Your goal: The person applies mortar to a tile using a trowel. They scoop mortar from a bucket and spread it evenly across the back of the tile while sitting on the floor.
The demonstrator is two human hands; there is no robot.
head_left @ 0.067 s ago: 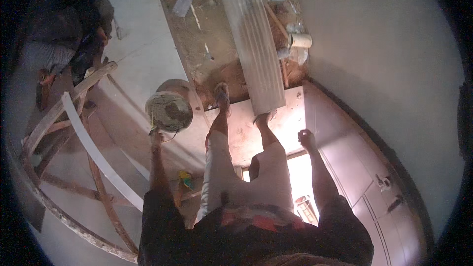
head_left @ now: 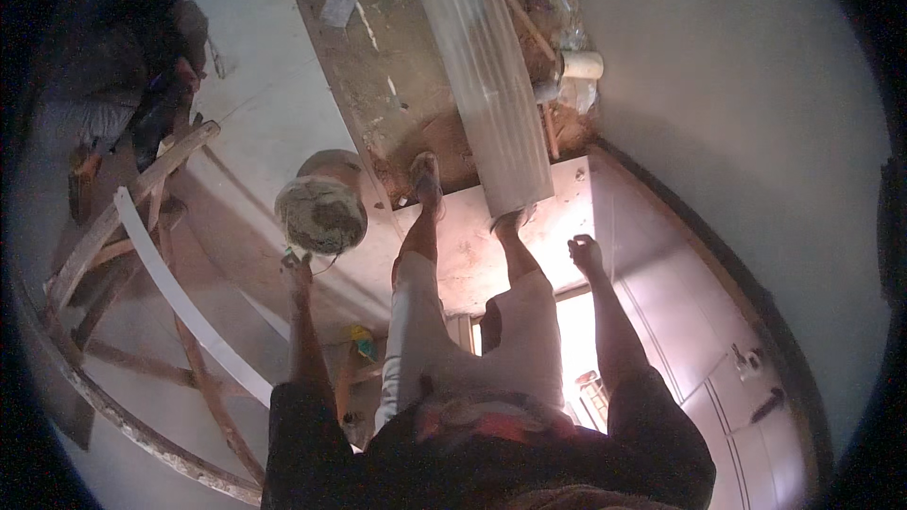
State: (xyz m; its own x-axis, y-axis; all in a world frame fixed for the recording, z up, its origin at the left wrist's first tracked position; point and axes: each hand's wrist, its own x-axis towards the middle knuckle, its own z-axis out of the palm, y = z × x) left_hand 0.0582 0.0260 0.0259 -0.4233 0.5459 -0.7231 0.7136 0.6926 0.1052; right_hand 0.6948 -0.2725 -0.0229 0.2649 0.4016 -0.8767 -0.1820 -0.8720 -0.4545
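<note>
At my left, a round bucket (head_left: pixel 323 217) full of a grey, mortar-like mix hangs or stands beside my left leg. My left hand (head_left: pixel 298 266) is closed at its near edge, where a thin wire handle curves away from the fingers. Whether the bucket's base touches the floor I cannot tell. On the other side, my right hand (head_left: pixel 584 253) is held out near the door with fingers curled and nothing visible in them. Both arms hang down past my light shorts (head_left: pixel 477 345).
A long corrugated plank (head_left: pixel 482 76) lies ahead over brown ground (head_left: pixel 378 66). Wooden trestle bars (head_left: pixel 132 217) and a white strip (head_left: pixel 184 312) stand at left. Another person (head_left: pixel 104 85) crouches at far left. A panelled door (head_left: pixel 704 340) is at right, near a pale cylinder (head_left: pixel 581 64).
The view has shifted slightly, and the ground and plank sit a little higher in it. My left hand stays at the bucket. My right hand has risen slightly in the picture.
</note>
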